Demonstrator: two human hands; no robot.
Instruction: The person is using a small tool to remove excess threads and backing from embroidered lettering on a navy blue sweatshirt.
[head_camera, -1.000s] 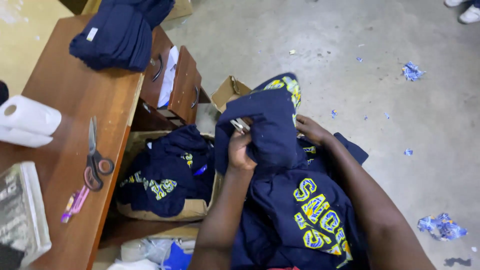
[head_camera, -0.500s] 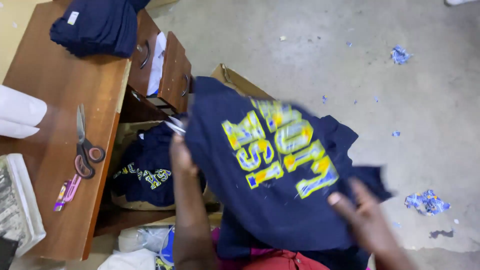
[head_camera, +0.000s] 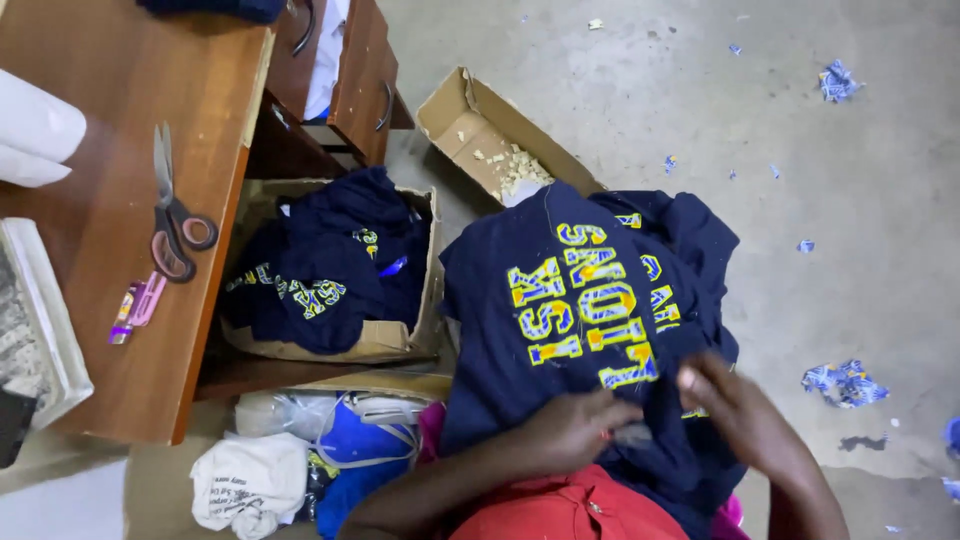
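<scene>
Both hands are on the navy shirt spread over the lap, yellow lettering up. Left hand pinches the fabric at its lower edge (fingers curled tight), right hand grips it just at 3 o'clock. Cardboard box of more shirts sits at 9 o'clock, scissors on the desk beyond.

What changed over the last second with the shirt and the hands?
The navy shirt, earlier bunched up, now lies spread over the lap, its yellow lettering up. Both hands, the left hand and right hand, came down to its near edge. The scissors and box of shirts stayed put.
</scene>
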